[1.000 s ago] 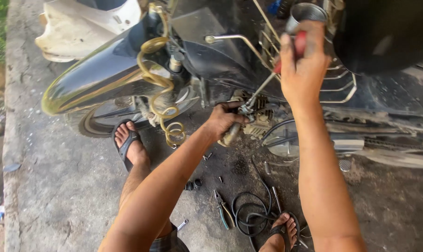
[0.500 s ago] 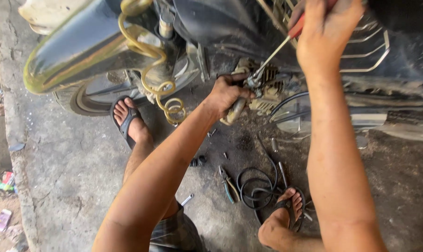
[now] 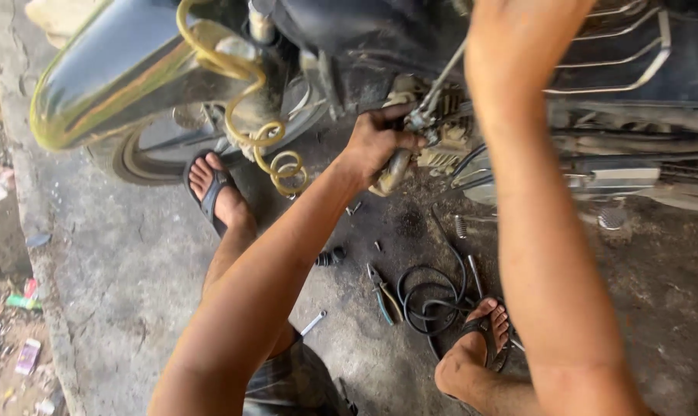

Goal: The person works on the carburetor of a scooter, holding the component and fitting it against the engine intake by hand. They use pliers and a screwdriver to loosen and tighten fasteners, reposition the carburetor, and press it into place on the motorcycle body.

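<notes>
My left hand (image 3: 378,141) is closed around a dirty metal engine part (image 3: 393,171) low on the side of a motorcycle (image 3: 411,38). My right hand (image 3: 518,31) is high up at the frame's top edge, fingers cut off from view. A thin screwdriver shaft (image 3: 441,81) runs down from it, its tip at the engine part beside my left fingers. The screwdriver's handle is hidden.
A yellow coiled hose (image 3: 272,150) hangs by the front tyre (image 3: 133,158) under a black mudguard (image 3: 110,77). On the concrete lie pliers (image 3: 381,294), a black cable coil (image 3: 430,299), a small spanner (image 3: 312,323) and loose bolts. My sandalled feet (image 3: 219,192) (image 3: 480,339) flank them. Litter lines the left edge.
The view has dropped closer to the engine. My right hand has slid up to the top edge, hiding the red handle. My left hand stays on the engine part.
</notes>
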